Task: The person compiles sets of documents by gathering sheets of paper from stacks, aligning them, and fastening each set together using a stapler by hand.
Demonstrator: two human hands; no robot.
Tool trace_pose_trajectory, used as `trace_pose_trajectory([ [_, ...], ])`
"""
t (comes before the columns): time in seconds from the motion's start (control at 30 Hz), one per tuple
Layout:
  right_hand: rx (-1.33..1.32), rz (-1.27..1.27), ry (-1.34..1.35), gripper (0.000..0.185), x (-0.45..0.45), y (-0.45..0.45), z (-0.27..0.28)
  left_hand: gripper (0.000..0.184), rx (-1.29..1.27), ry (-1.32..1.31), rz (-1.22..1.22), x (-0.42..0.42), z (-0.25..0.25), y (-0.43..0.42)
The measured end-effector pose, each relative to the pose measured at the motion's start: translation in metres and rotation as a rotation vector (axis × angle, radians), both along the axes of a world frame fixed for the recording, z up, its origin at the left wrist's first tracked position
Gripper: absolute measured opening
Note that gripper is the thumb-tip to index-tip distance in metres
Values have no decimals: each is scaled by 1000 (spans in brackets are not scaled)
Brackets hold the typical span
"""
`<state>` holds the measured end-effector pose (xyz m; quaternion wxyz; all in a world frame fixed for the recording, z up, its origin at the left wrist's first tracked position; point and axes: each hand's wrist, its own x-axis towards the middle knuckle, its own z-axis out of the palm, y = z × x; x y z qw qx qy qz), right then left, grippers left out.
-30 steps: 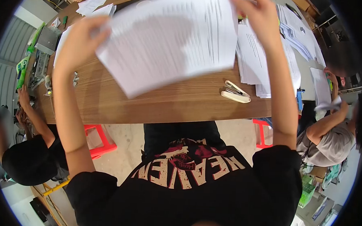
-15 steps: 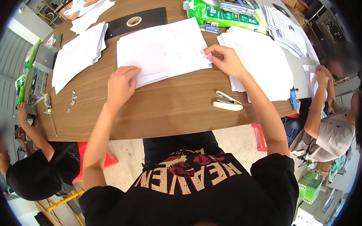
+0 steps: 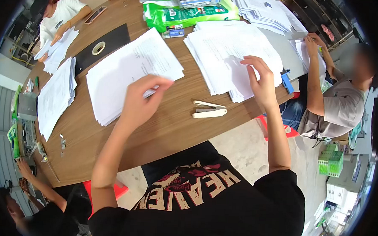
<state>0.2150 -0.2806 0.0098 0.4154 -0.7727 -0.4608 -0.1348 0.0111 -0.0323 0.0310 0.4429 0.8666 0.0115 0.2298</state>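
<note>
A stack of printed papers (image 3: pixel 119 68) lies in the middle of the wooden table. Over its lower right edge is my left hand (image 3: pixel 144 98), fingers bent and thumb apart, with nothing visible in it. My right hand (image 3: pixel 262 83) is above a second paper stack (image 3: pixel 219 56) on the right, its fingers stretched and the thumb spread away. Whether its fingertips touch the top sheet I cannot tell. A white stapler (image 3: pixel 209 109) rests on the wood between my forearms, below the right stack.
Tape roll (image 3: pixel 98 48) on a black board (image 3: pixel 116 39); another paper stack (image 3: pixel 57 95) at left. Green packet (image 3: pixel 193 16) at the back; blue clip-like object (image 3: pixel 287 82) by the right edge. Screwdriver (image 3: pixel 44 156) at front left. People sit at far left, left and right.
My right hand has left the middle stack and moved over the right stack. My left hand has shifted from the middle stack's lower left toward its lower right. The view has turned.
</note>
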Motion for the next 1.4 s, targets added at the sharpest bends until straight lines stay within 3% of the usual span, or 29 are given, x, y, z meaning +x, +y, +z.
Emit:
trace_pose_trajectory([
  [0.1,-40,-182,20,18,-1,-26,1,18,30,63,-180,82,7,-18],
  [0.17,-76,-262,84,15,-2,-37,-2,21,-56,-40,-244,147,-9,-25],
  [0.27,-47,-306,122,17,-2,-48,-12,27,60,-37,-249,234,-33,-25],
  [0.33,-28,-331,157,17,-2,-53,-16,40,411,18,-95,274,-43,-29],
  [0.37,-7,-315,150,16,0,-55,-17,40,417,21,-107,291,-45,-31],
  [0.43,25,-306,149,16,2,-58,-19,66,675,356,-70,310,-42,-34],
  [0.57,32,-289,207,15,4,-61,-21,83,723,520,-86,319,-21,-40],
  [0.63,-20,-303,202,15,5,-62,-22,93,627,672,-169,329,-11,-37],
  [0.87,-12,-291,176,15,9,-62,-27,85,699,884,-191,355,0,-39],
  [1.0,9,-302,176,14,9,-62,-31,67,422,715,-246,361,-7,-25],
  [1.17,43,-289,141,12,8,-62,-34,47,136,562,-359,337,37,-36],
  [1.23,192,-321,235,12,11,-64,-37,47,114,455,-381,304,68,-48],
  [1.3,476,-445,387,40,14,-60,-51,46,137,228,-358,265,100,-59],
  [1.37,923,-346,565,54,18,-44,-38,42,251,-7,-310,232,118,-51],
  [1.4,1068,-124,701,59,18,-37,-23,44,185,-24,-276,211,126,-50],
])
